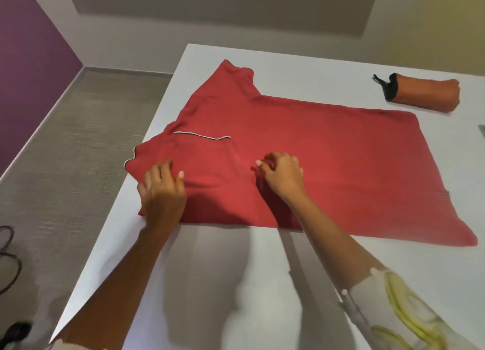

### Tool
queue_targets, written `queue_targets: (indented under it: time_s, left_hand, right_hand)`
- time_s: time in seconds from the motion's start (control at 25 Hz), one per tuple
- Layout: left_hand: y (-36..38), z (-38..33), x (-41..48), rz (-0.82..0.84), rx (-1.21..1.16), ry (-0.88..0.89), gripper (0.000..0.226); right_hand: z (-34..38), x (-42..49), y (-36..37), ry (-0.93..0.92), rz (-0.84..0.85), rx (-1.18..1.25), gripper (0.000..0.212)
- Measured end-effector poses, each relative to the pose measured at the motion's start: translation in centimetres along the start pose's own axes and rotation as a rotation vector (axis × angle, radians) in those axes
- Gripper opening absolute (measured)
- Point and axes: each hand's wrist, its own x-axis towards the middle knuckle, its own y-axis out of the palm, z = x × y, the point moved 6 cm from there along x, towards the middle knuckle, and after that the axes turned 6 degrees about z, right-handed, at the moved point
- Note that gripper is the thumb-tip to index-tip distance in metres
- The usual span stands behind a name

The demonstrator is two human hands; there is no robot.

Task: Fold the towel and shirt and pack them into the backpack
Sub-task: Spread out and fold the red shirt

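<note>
While the left hand [164,192] presses the shirt [301,139] with straight fingers [157,174], the right hand [282,176] pinches its cloth — orange pouch [425,93] at two o'clock.

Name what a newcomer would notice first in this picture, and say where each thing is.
A red shirt lies spread across the middle of the white table. The left hand presses flat on its near left part, while the right hand beside it pinches the cloth. An orange pouch lies apart at the table's far right.
</note>
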Motion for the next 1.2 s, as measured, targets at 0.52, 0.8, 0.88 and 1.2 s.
queue_targets:
  time_s: [0.52, 0.8, 0.88, 1.2]
  left_hand:
    - [2.5, 3.7, -0.7, 0.24, 0.046, 0.178, 0.085]
    - [2.6, 3.9, -0.8, 0.261, 0.124, 0.149, 0.083]
    - [2.8, 4.0, -0.7, 0.276, 0.142, 0.141, 0.081]
    - [1.5, 2.1, 0.6, 0.238, 0.156, 0.141, 0.079]
  right_hand:
    - [12.5, 8.5, 8.1, -0.266, 0.003, -0.31, 0.03]
    - [11.4, 10.1, 6.0, -0.309, -0.32, -0.189, 0.019]
    - [10.9, 10.5, 7.9, -0.291, -0.185, -0.297, 0.024]
    - [3.5, 2.2, 4.7, -0.205, -0.274, -0.082, 0.042]
